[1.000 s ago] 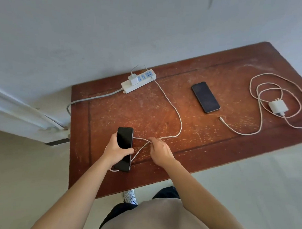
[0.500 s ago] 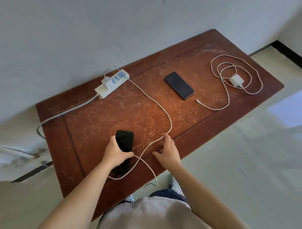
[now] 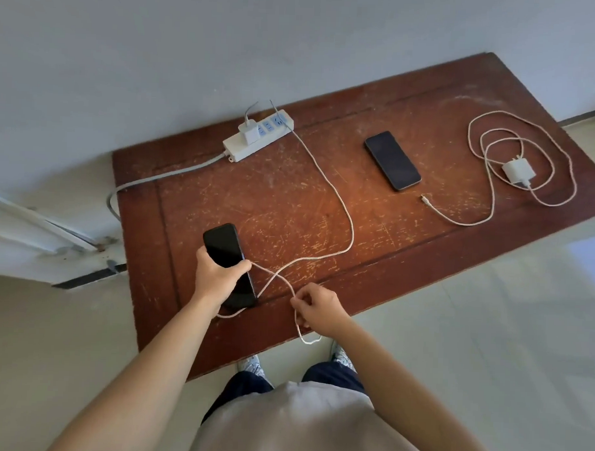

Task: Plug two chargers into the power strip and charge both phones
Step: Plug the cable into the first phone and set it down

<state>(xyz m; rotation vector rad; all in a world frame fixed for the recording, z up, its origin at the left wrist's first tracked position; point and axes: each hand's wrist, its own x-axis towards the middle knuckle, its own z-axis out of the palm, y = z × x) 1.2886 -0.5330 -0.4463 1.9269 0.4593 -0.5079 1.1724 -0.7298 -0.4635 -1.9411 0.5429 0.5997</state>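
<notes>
My left hand (image 3: 216, 278) grips a black phone (image 3: 224, 244) over the near left part of the brown table (image 3: 290, 198). My right hand (image 3: 317, 308) pinches a white cable (image 3: 347, 220) near the table's front edge. That cable runs back to a white charger (image 3: 248, 132) plugged into the white power strip (image 3: 258, 136) by the wall. A second black phone (image 3: 392, 160) lies flat in the middle right. A second white charger (image 3: 518, 171) lies unplugged at the far right inside its looped cable (image 3: 484, 144), whose free plug end (image 3: 424, 198) rests near that phone.
The power strip's grey cord (image 3: 163, 176) hangs off the table's left end. A wall runs along the far side. Pale floor surrounds the table on the near and right sides. My shoes (image 3: 250, 365) show below the front edge.
My right hand has slid along the cable toward me and now pinches it near the front edge. The left hand keeps its hold on the phone. The camera view has shifted.
</notes>
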